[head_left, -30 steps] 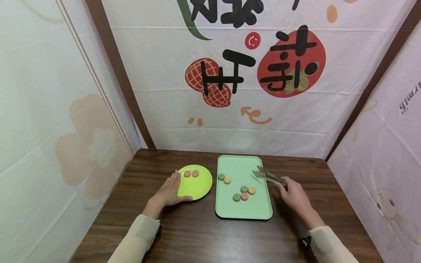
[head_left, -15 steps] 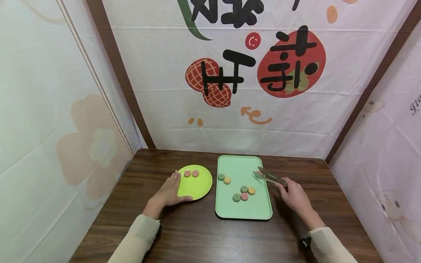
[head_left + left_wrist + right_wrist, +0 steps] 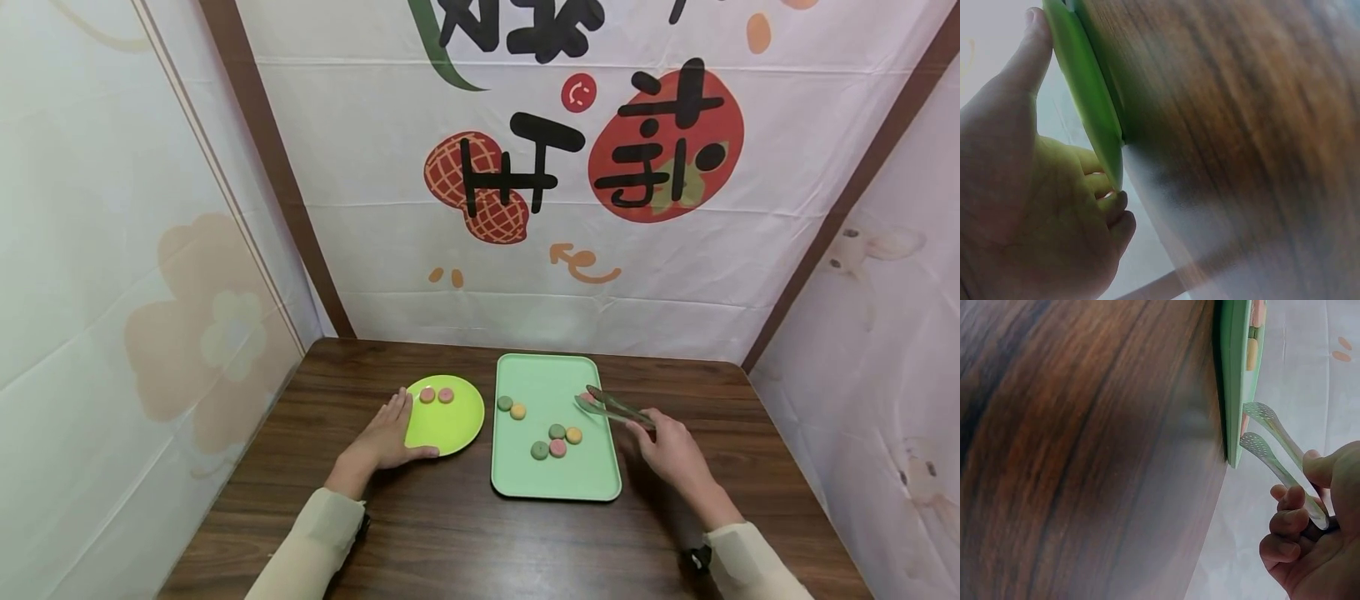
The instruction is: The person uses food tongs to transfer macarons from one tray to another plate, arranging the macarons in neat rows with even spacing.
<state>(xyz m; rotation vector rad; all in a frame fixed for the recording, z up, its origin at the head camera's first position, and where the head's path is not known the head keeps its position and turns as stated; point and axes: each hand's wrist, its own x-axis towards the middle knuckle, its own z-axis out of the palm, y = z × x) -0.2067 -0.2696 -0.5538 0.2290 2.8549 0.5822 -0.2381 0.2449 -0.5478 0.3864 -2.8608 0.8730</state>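
Observation:
My left hand (image 3: 385,434) rests against the left side of a yellow-green plate (image 3: 461,429). Its fingers lie straight along the rim, and the thumb touches the near edge. On this plate sit a pair of pink macarons (image 3: 446,395). My right hand (image 3: 675,450) grips metal tongs (image 3: 626,407); perforated tips show in the right wrist view (image 3: 1260,445). The tips stand apart on either side of another pink macaron (image 3: 587,398), near the right edge of a mint-green tray (image 3: 555,483). Whether they touch it I cannot tell.
Several green, yellow and pink macarons lie on the tray, among them a green one (image 3: 539,451) and a yellow one (image 3: 573,435). Tray and plate stand on a dark wooden table (image 3: 450,542). Printed cloth walls (image 3: 375,250) rise behind and at both sides.
The tong tips, with the pink macaron between them, have shifted slightly left and towards me. My left hand and the plate stay in place.

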